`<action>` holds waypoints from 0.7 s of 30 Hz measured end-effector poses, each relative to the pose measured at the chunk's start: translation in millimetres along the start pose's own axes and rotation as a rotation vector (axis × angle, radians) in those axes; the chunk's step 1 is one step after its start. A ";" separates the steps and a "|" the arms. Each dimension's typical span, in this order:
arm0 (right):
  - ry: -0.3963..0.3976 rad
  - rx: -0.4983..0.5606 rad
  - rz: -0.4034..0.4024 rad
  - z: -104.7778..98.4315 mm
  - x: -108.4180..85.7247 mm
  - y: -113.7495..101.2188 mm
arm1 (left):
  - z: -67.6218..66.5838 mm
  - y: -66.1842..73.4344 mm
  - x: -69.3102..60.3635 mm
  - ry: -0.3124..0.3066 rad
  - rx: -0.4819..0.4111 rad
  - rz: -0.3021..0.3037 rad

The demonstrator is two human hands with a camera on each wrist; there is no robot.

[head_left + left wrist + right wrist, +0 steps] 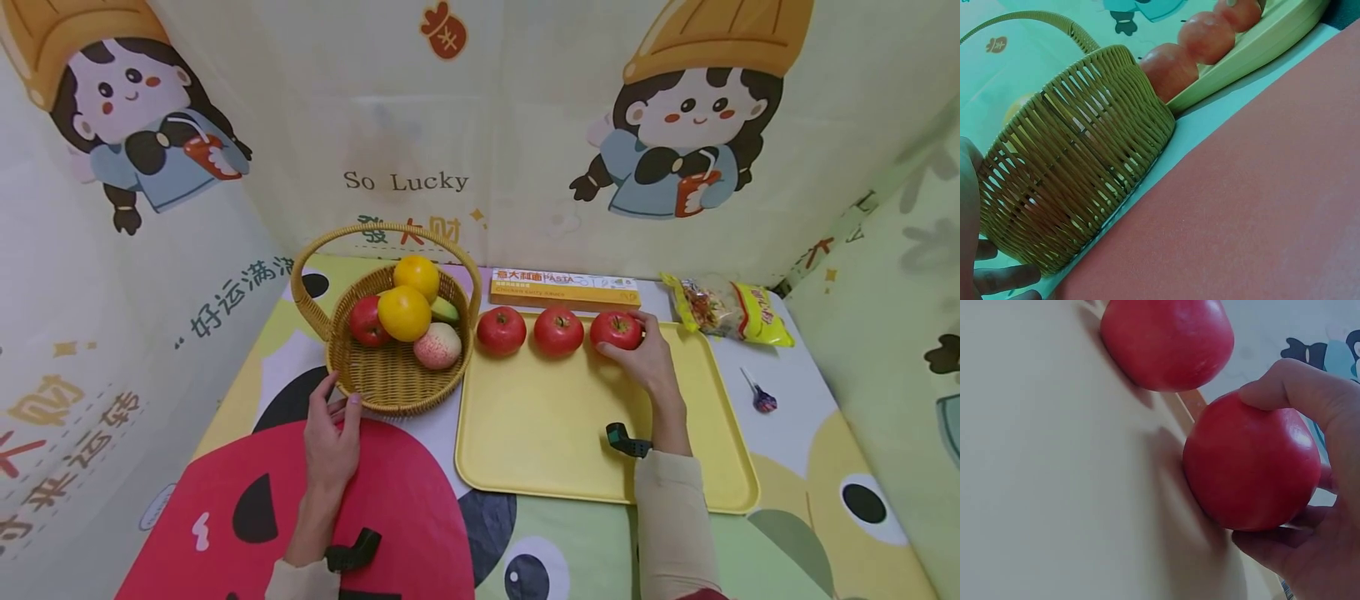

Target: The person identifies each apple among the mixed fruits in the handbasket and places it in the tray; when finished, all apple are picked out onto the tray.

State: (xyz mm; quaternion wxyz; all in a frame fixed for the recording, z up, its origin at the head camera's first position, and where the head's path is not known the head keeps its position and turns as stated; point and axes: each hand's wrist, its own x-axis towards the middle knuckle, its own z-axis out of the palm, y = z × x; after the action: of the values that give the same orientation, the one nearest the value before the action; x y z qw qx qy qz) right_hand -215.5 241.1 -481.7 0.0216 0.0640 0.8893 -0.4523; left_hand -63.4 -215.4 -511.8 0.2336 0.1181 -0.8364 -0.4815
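My right hand (645, 357) grips the rightmost red apple (616, 331) at the back of a yellow tray (551, 425). Thumb and fingers curl round that apple in the right wrist view, its base at or close to the tray. Two more red apples, one in the middle (558, 332) and one at the left (501, 331), complete the row. My left hand (333, 437) is at the front left of a wicker basket (397, 408), fingers loosely extended by its side. Inside lie two oranges (405, 313), a red apple (367, 322), a pinkish peach (438, 346) and a partly hidden green fruit (446, 310).
Behind the tray lies a pasta box (564, 289). A yellow snack packet (726, 310) rests at the back right, with a wrapped lollipop (763, 398) in front of it. The basket's tall handle (386, 226) arches above the fruit. Printed cloth walls surround the table.
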 end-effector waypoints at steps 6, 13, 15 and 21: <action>-0.011 -0.003 0.023 -0.4 1.0 2.2 | 0.3 0.2 -0.8 -0.001 -0.005 -0.003; -0.028 0.013 0.019 0.2 2.2 2.0 | 0.2 1.2 0.5 -0.006 -0.006 0.005; -0.031 0.019 0.014 0.4 1.6 1.6 | -0.1 1.1 0.3 -0.006 -0.005 0.004; 0.012 0.084 0.001 -2.1 0.2 -7.7 | -0.7 0.3 -0.3 -0.004 0.004 -0.002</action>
State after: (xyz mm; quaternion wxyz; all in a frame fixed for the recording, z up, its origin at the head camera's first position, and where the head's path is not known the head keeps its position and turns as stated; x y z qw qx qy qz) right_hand -216.7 238.3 -474.3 0.0136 0.0681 0.8697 -0.4886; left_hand -62.8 -215.6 -511.3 0.2312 0.1185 -0.8377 -0.4804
